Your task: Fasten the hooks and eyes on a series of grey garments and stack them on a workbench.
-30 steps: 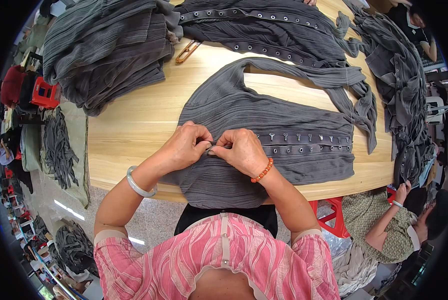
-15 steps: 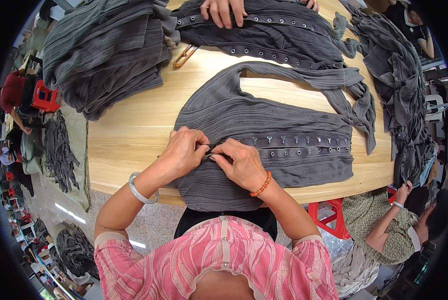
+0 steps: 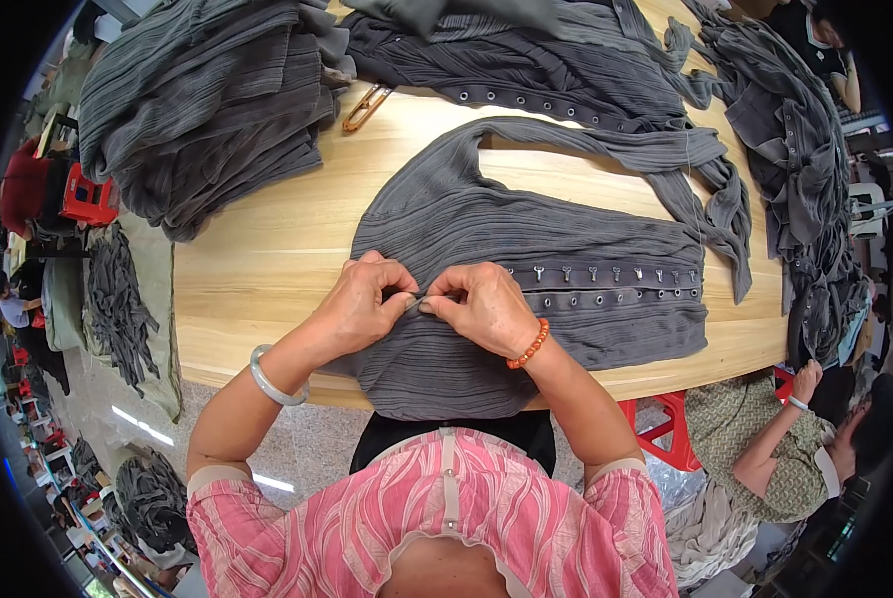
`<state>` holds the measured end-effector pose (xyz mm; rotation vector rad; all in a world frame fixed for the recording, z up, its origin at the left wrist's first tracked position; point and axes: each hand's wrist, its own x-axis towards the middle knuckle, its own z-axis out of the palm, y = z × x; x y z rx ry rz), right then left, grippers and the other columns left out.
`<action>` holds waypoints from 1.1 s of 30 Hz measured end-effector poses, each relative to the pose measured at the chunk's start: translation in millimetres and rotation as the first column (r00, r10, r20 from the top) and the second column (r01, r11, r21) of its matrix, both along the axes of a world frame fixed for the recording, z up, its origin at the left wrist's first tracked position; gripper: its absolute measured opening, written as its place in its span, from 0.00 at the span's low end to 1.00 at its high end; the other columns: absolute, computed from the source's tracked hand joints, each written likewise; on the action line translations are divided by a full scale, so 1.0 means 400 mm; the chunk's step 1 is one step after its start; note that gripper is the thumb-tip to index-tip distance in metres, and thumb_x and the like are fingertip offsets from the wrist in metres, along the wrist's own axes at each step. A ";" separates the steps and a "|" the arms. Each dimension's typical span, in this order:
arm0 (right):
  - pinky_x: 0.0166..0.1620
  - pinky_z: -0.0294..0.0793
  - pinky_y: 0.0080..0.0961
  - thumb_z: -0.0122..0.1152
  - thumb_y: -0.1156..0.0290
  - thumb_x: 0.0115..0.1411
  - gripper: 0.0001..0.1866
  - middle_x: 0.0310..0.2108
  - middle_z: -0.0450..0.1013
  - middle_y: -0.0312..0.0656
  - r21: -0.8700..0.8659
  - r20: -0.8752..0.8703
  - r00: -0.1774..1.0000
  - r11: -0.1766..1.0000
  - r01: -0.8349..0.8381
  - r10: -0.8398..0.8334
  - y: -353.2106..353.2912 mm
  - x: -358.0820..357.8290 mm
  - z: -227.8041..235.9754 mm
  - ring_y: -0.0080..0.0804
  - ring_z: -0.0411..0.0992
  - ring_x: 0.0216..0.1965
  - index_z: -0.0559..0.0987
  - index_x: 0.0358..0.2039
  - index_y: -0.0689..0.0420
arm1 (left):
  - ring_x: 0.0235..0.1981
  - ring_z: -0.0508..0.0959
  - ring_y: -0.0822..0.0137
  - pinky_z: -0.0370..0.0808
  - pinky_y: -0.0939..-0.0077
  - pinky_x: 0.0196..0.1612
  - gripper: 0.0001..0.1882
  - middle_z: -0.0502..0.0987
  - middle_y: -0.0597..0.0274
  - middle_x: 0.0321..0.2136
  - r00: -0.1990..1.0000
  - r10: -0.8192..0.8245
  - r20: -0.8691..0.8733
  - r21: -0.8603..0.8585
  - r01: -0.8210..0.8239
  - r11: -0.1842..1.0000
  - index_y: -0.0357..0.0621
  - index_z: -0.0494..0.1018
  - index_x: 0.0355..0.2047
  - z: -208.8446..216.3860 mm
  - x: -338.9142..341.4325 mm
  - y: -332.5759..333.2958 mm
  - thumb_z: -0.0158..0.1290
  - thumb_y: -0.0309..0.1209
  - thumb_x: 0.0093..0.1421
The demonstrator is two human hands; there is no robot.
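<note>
A dark grey ribbed garment (image 3: 556,229) lies on the table in front of me, with a row of metal hooks (image 3: 592,274) facing a row of metal eyelets (image 3: 598,298) along its opening. My left hand (image 3: 362,304) and my right hand (image 3: 488,311) meet at the left end of that opening. Thumb and forefinger of each are pinched on the garment's edge, fingertips almost touching. The fingers cover that bit of the fastening, so whether a hook sits in an eyelet there cannot be seen. The garment's sleeve curves away across its far side.
A tall stack of grey ribbed garments (image 3: 207,110) stands at the far left of the wooden table (image 3: 257,269). Orange thread snips (image 3: 367,108) lie beside it. Another eyelet garment (image 3: 526,75) is opposite; more hang at the right. A co-worker (image 3: 765,448) sits near a red stool (image 3: 663,434).
My right hand has shifted slightly right and up while my left stays nearly in place, both still pinching. Across the table, a co-worker's hand has left the garment, and grey cloth now covers its upper part.
</note>
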<state>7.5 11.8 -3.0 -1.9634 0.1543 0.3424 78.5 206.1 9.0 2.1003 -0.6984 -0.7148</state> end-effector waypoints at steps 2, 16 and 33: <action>0.34 0.76 0.35 0.71 0.63 0.51 0.09 0.23 0.79 0.45 -0.125 0.055 0.998 0.992 -0.026 0.033 0.006 0.000 0.006 0.41 0.78 0.26 0.85 0.29 0.55 | 0.34 0.71 0.64 0.69 0.72 0.38 0.04 0.74 0.58 0.27 1.000 0.016 0.010 0.012 -0.016 1.000 0.37 0.78 0.32 -0.003 -0.004 0.003 0.57 0.23 0.55; 0.27 0.74 0.26 0.70 0.70 0.53 0.07 0.24 0.78 0.41 -0.133 0.334 0.941 0.985 0.107 -0.058 0.022 -0.045 -0.018 0.31 0.75 0.21 0.83 0.29 0.60 | 0.32 0.72 0.66 0.69 0.72 0.37 0.05 0.76 0.59 0.25 0.993 0.116 -0.021 -0.029 -0.117 0.993 0.36 0.77 0.32 -0.007 -0.010 -0.008 0.58 0.25 0.56; 0.28 0.74 0.27 0.72 0.67 0.52 0.09 0.22 0.78 0.42 -0.124 0.228 0.972 0.989 0.079 -0.049 0.018 -0.024 -0.008 0.31 0.76 0.21 0.84 0.29 0.59 | 0.31 0.72 0.64 0.70 0.71 0.36 0.07 0.73 0.56 0.25 0.993 0.069 -0.097 -0.029 -0.072 0.997 0.35 0.77 0.33 -0.004 0.008 0.006 0.58 0.27 0.57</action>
